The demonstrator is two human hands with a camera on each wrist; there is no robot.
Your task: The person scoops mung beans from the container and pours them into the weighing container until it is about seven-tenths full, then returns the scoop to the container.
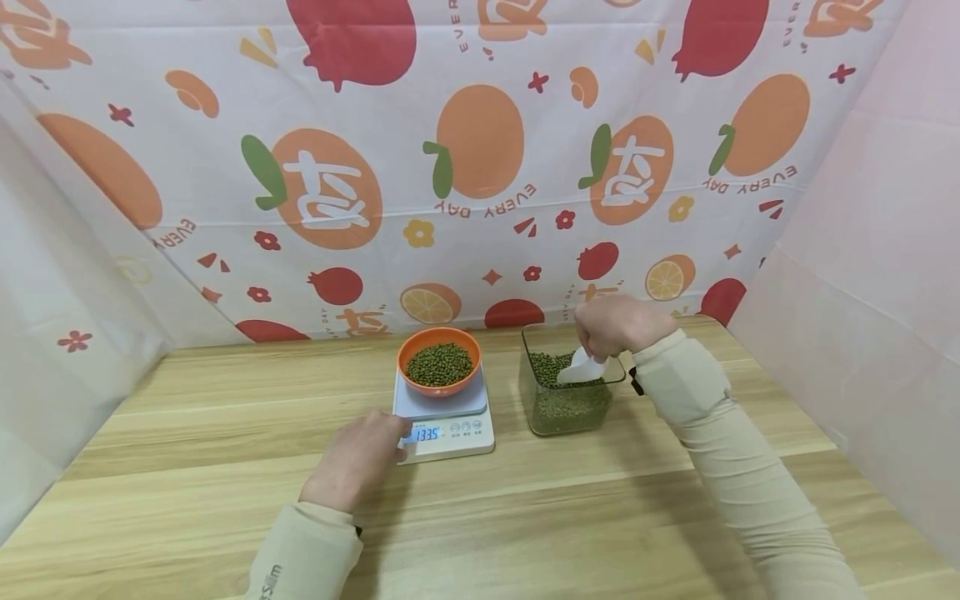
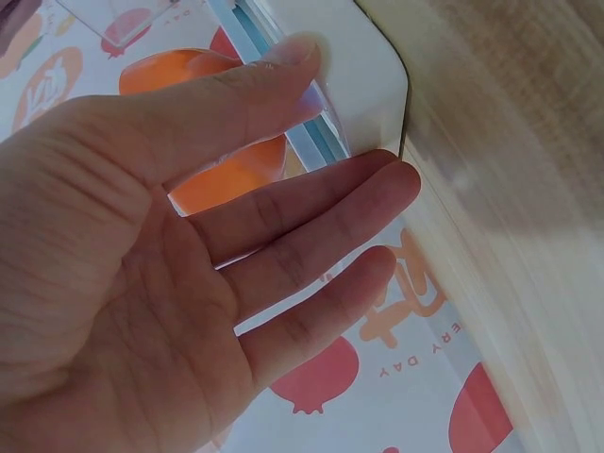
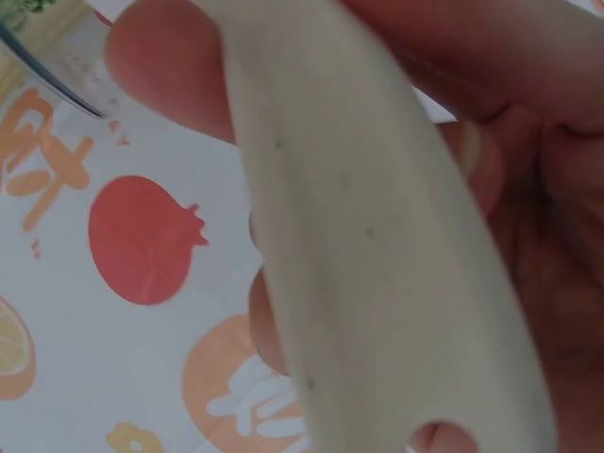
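Observation:
My left hand (image 1: pixel 363 458) rests at the left front corner of a white digital kitchen scale (image 1: pixel 450 446), its fingers (image 2: pixel 321 222) fairly straight against the edge. An orange bowl (image 1: pixel 472 354) of mung beans (image 1: pixel 438 365) stands on the scale's plate, and the display reads about 133.5. To the right, my right hand (image 1: pixel 618 323) grips a white plastic scoop (image 1: pixel 581 368), tilted down into a clear square container (image 1: pixel 540 408) partly filled with mung beans. Up close, the pale scoop handle (image 3: pixel 377 264) with a hole near one end lies across the right hand's fingers.
The wood-grain table (image 1: pixel 525 525) runs out toward me in front of the scale and container. A fruit-printed cloth (image 1: pixel 480 250) hangs close behind them. Plain pale sheets (image 1: pixel 862 250) stand at both sides.

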